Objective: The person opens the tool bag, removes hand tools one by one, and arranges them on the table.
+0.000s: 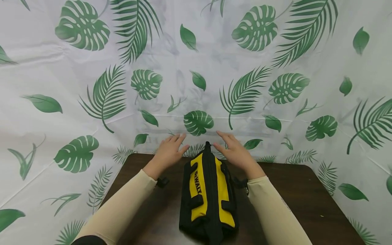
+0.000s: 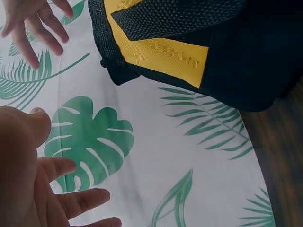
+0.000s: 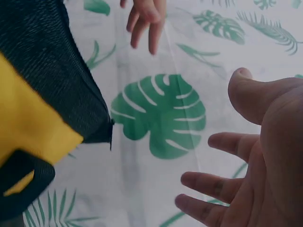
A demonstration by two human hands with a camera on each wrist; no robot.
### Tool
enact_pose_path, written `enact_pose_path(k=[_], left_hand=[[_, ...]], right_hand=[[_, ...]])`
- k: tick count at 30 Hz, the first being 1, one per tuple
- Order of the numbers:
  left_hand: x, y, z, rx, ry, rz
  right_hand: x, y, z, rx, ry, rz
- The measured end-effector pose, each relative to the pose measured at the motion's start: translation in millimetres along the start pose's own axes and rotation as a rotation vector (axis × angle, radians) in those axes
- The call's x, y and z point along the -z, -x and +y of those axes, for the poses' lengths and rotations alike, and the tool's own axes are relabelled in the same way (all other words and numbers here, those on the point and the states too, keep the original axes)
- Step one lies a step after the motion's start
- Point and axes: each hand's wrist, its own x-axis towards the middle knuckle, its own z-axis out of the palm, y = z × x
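Note:
A black and yellow DeWalt tool bag (image 1: pixel 212 190) sits lengthwise on the dark table, its zipped top facing up and a pointed tab at the far end. My left hand (image 1: pixel 168 151) hovers to the left of that far end with fingers spread and holds nothing. On the other side my right hand (image 1: pixel 235 151) is held likewise, fingers extended, thumb close to the tab. In the left wrist view the bag (image 2: pixel 165 56) stands apart from the left fingers (image 2: pixel 85 201). Bare fingers (image 3: pixel 227 187) also show in the right wrist view, away from the bag (image 3: pixel 42 94).
The brown wooden table (image 1: pixel 288 190) reaches back to a white cloth backdrop (image 1: pixel 199 102) printed with green leaves. Black straps of the bag hang along its sides. Dark bands (image 1: pixel 162 182) sit at the wrists.

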Motion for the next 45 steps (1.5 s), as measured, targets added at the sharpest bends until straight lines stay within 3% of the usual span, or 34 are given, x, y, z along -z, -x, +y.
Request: enact_pose_path(k=[8,17,23,28,32,37,45], left_hand=[[-2.9,-24.6,12.3,-0.028,0.018,-0.017],[-11.9,-48.8,27.2,-0.086,0.153,-0.118],[-18.7,-63.2,33.1,-0.122,0.261,-0.208],[-30.8,-68.5,31.2,-0.160,0.286,-0.232],[-38.2,-72.1,33.6,-0.180,0.283,-0.223],[-39.8,-72.3,37.5,-0.191,0.251,-0.225],[-35.1,-71.4,45.1,-0.320,0.149,-0.186]], right_hand=[[-14,-27,-7,-0.050,-0.068,-0.017],[-30,-46,-1,-0.148,-0.156,-0.032],[-35,-56,6,-0.107,-0.103,-0.027],[-41,-55,8,-0.075,-0.101,0.007],[-46,-56,12,-0.066,-0.071,0.045],[-51,-58,16,-0.098,-0.107,0.061],[-60,-51,19,-0.174,-0.209,0.112]])
